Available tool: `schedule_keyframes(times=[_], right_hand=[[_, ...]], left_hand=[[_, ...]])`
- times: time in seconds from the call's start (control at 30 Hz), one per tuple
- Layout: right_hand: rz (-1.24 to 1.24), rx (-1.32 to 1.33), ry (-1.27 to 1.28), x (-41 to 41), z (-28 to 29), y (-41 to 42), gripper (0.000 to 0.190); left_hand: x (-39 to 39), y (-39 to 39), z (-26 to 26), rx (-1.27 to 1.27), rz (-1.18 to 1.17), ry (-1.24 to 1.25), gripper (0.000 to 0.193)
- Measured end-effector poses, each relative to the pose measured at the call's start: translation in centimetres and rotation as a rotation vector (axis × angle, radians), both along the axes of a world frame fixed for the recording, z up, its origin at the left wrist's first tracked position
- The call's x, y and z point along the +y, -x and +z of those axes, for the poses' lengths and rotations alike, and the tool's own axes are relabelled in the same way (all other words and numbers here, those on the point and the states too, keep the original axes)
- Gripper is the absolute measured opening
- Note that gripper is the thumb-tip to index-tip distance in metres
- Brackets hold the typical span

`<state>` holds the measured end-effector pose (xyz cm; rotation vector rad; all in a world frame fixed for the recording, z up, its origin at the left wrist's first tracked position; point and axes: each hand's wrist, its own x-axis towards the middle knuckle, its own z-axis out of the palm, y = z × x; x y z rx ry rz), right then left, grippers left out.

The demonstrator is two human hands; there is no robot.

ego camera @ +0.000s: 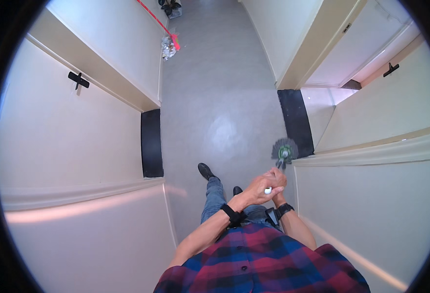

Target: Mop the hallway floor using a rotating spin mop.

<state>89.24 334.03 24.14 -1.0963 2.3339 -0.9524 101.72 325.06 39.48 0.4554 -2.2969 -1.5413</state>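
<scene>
Both my hands are closed round the handle of a round bristle brush, close together in front of my right side. My left hand (260,189) is nearer to me, with the white end of the handle showing between its fingers. Just beyond it, my right hand (280,179) grips the same handle and is partly covered. The brush head (285,151) has grey bristles round a green and white centre. It shows past my hands, over the floor by the dark threshold at the right; whether it touches the floor I cannot tell.
Grey floor (218,91) runs ahead between pale walls. A closed door (72,128) with a black handle is at left; at right a door (394,99) stands open beyond a dark threshold (297,121). A red-handled broom (175,42) rests by a debris pile (168,49) along the left wall.
</scene>
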Motion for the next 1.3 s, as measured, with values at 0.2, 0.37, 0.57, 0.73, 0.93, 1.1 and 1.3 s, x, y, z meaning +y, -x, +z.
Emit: schedule_keyframes(times=[0.2, 0.37, 0.57, 0.73, 0.93, 1.1, 1.3], right_hand=[[0.035, -0.063, 0.194, -5.3, 0.7, -1.1, 0.017], [0.133, -0.062, 0.406, -12.9, -1.6, -5.1, 0.018], [0.387, -0.304, 0.297, -20.8, 6.1, -12.4, 0.019], [0.565, -0.555, 0.312, -23.7, 3.3, -17.5, 0.018], [0.994, -0.737, 0.428, -28.5, 1.6, -21.1, 0.020], [1.028, -0.642, 0.447, -32.3, 3.6, -20.5, 0.015], [0.840, -0.672, 0.395, -36.3, 0.2, -14.6, 0.022]], left_hand=[[-5.3, 0.4, 3.2, 0.097, 0.067, -0.125, 0.029], [-9.8, -3.8, 4.0, 0.031, 0.204, 0.064, 0.026], [-13.0, -9.5, 6.7, -0.170, 0.436, 0.134, 0.023], [-14.5, -12.4, 6.8, -0.280, 0.456, 0.296, 0.020], [-18.2, -15.6, 4.5, -0.229, 0.546, 0.129, 0.017], [-21.9, -15.2, 3.9, -0.303, 0.696, 0.252, 0.019], [-25.1, -7.8, 4.5, -0.230, 0.639, 0.258, 0.026]])
